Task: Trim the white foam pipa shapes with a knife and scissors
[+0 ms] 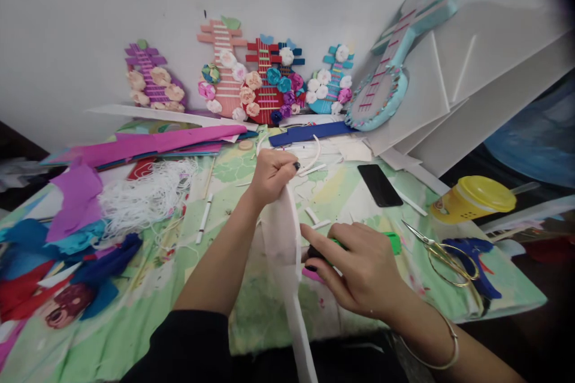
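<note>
My left hand (275, 178) is closed around the far end of a white foam guitar-shaped cutout (283, 239), which stands on edge with its narrow neck pointing down toward my lap. At the cutout's right side, my right hand (359, 266) wraps around a green cutter (394, 243). The cutter's dark front end is at the foam's edge; its blade cannot be made out. A thin curved white strip (314, 155) lies just beyond my left hand. Small white foam scraps (317, 220) are scattered past the cutout.
Decorated paper guitars (267, 87) and a larger light-blue one (386, 84) lean against the wall. On the right are a black phone (380, 185), gold-handled scissors (449, 260), a blue glue gun (476, 266) and a yellow cup (471, 200). White string (146, 191) and coloured paper (76, 197) lie left.
</note>
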### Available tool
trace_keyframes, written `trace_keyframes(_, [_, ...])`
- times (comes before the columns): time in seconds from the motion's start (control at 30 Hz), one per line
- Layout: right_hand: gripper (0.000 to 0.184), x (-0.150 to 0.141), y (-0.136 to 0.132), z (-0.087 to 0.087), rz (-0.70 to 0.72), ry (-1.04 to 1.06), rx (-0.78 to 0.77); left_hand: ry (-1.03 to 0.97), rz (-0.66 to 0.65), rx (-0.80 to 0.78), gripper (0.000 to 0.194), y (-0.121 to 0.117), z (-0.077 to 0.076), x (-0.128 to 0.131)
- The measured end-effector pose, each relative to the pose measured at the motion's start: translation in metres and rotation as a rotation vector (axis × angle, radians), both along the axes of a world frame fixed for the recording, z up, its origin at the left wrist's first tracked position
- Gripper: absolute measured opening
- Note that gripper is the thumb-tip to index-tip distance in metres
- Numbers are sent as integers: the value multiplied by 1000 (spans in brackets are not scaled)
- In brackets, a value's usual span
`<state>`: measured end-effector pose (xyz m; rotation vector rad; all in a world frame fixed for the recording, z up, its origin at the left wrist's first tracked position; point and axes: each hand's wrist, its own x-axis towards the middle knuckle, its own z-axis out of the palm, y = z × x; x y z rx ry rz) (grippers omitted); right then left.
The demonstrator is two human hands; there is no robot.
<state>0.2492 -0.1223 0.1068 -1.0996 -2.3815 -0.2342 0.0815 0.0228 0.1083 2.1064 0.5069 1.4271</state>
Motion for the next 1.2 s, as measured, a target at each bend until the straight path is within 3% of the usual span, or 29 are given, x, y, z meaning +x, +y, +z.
trace_keyframes(0.2, [38, 6, -6, -6, -33, 32, -26, 27, -49, 7, 32, -4, 0, 6])
trace_keyframes(0.57, [37, -6, -2, 5, -3, 18, -29, 60, -32, 19, 28, -8, 3, 6])
trace_keyframes(0.77, [38, -2, -2, 3, -3, -3, -37, 43, -98, -3, 29, -6, 3, 4])
trace_keyframes(1.2, [38, -1, 1, 4, -8, 13, -33, 50, -88, 22, 28, -7, 3, 6])
